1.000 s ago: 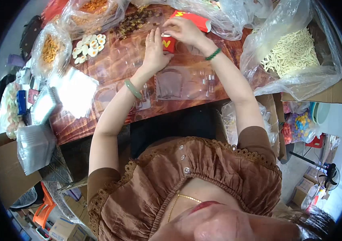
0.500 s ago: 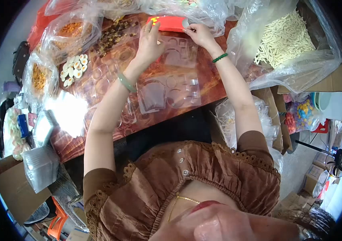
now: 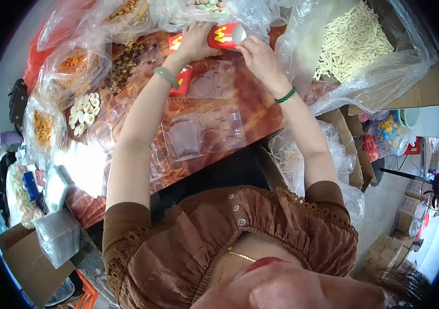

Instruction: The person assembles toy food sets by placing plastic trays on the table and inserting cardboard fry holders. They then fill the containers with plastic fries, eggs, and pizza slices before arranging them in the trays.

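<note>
Above the far side of the table, a red fries carton (image 3: 224, 35) with a yellow M lies between my two hands. My left hand (image 3: 199, 45) grips its left end, thumb below and fingers above. At the carton's pale rounded mouth, my right hand (image 3: 258, 55) pinches the edge between thumb and fingers. A second red carton (image 3: 175, 43) shows partly behind my left hand. Another red carton (image 3: 182, 83) lies under my left wrist, partly covered. Close below my hands is a clear plastic tray (image 3: 210, 78), and nearer to me lies another clear tray (image 3: 183, 140).
Egg-shaped pieces (image 3: 84, 112) and dark brown pieces (image 3: 127, 67) lie on the left. Plastic bags of orange pieces (image 3: 44, 127) line that side. A lined box of pale fry-shaped sticks (image 3: 353, 44) stands on the right. Stacked clear trays (image 3: 58, 239) sit at lower left.
My left hand has moved from open fingers beside the red cartons to a grip on one. That carton is lifted and its mouth shows. A red carton now appears under my left wrist.
</note>
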Motion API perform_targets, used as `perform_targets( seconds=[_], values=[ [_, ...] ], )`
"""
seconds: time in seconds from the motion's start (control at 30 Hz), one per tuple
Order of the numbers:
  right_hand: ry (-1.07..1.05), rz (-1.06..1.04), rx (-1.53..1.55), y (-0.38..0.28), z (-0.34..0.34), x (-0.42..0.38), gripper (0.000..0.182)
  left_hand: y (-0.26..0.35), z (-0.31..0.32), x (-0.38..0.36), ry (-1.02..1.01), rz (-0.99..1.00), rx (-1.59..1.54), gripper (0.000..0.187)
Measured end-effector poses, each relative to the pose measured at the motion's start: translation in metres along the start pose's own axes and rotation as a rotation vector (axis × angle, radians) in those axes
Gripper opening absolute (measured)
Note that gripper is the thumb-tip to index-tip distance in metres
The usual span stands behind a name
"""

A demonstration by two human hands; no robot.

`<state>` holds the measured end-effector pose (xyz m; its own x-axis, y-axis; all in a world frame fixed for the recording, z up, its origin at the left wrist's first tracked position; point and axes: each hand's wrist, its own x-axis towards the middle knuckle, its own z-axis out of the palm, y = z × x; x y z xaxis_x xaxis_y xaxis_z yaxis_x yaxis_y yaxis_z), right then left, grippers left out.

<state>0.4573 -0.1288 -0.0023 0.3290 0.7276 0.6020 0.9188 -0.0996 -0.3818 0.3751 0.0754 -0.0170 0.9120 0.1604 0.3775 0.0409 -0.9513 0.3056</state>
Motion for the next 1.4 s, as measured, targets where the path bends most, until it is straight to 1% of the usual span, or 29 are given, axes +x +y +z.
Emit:
perform_targets(
  seconds=[0.03, 0.1, 0.13, 0.17, 0.23, 0.27, 0.37, 0.4, 0.43, 0.5, 0.6, 0.67, 0.83, 0.9, 1.03, 1.1, 1.13, 1.2, 1.33, 1.4],
  values=[
    [0.004, 0.005, -0.008, 0.001, -0.004, -0.002, 0.008, -0.001, 0.000, -0.001, 0.000, 0.010, -0.004, 0.084],
    [0.005, 0.068, -0.111, 0.003, -0.013, -0.007, 0.012, 0.000, 0.000, -0.003, 0.135, 0.087, 0.078, 0.094],
    [0.010, 0.074, -0.118, 0.000, -0.020, -0.007, 0.012, 0.011, -0.010, -0.004, 0.194, 0.113, 0.117, 0.100],
    [0.009, 0.061, -0.099, -0.004, -0.027, -0.006, 0.013, 0.022, -0.023, -0.005, 0.194, 0.122, 0.115, 0.100],
    [0.018, 0.042, -0.079, -0.010, -0.037, -0.002, 0.013, 0.045, -0.052, -0.006, 0.215, 0.170, -0.159, 0.101],
    [0.032, 0.020, -0.052, -0.012, -0.038, 0.000, 0.013, 0.048, -0.054, -0.005, 0.216, 0.173, -0.151, 0.101],
    [0.033, -0.027, 0.015, -0.021, -0.039, 0.003, 0.012, 0.054, -0.048, 0.003, 0.045, 0.041, -0.186, 0.086],
    [0.019, -0.047, 0.045, -0.022, -0.041, 0.006, 0.013, 0.055, -0.045, 0.004, 0.119, 0.143, -0.136, 0.083],
    [0.026, -0.051, 0.044, -0.020, -0.042, 0.005, 0.013, 0.055, -0.042, 0.003, 0.122, 0.148, -0.130, 0.083],
    [0.029, -0.007, 0.043, -0.013, -0.042, -0.001, 0.013, 0.054, -0.035, 0.001, 0.046, 0.073, -0.172, 0.080],
    [-0.004, 0.031, 0.008, -0.007, -0.042, -0.011, 0.014, 0.050, -0.018, 0.003, 0.055, 0.112, -0.134, 0.078],
    [0.007, 0.020, 0.020, 0.002, -0.039, -0.014, 0.014, 0.049, -0.009, 0.004, 0.064, 0.126, -0.135, 0.077],
    [0.039, 0.024, 0.036, 0.008, -0.038, -0.012, 0.015, 0.052, -0.011, 0.011, 0.079, 0.173, -0.154, 0.076],
    [0.004, 0.097, 0.111, 0.009, -0.037, -0.007, 0.015, 0.050, -0.014, 0.014, 0.084, 0.188, -0.186, 0.076],
    [-0.068, 0.150, 0.117, 0.009, -0.032, 0.002, 0.015, 0.045, -0.016, 0.012, 0.082, 0.193, -0.215, 0.077],
    [0.002, 0.065, 0.042, 0.006, -0.030, 0.006, 0.013, 0.040, -0.016, 0.012, 0.047, 0.170, -0.222, 0.077],
    [-0.001, 0.064, 0.044, 0.004, -0.030, 0.006, 0.013, 0.040, -0.017, 0.011, 0.047, 0.167, -0.222, 0.077],
    [0.001, 0.077, 0.075, 0.000, -0.031, 0.005, 0.013, 0.038, -0.017, 0.009, 0.093, 0.275, -0.251, 0.076],
    [0.003, 0.097, 0.010, 0.001, -0.031, 0.002, 0.011, 0.026, -0.009, 0.010, 0.096, 0.292, -0.224, 0.075],
    [0.029, 0.144, 0.151, 0.010, -0.032, 0.002, 0.011, 0.014, -0.010, 0.007, 0.100, 0.300, -0.186, 0.075]
  ],
)
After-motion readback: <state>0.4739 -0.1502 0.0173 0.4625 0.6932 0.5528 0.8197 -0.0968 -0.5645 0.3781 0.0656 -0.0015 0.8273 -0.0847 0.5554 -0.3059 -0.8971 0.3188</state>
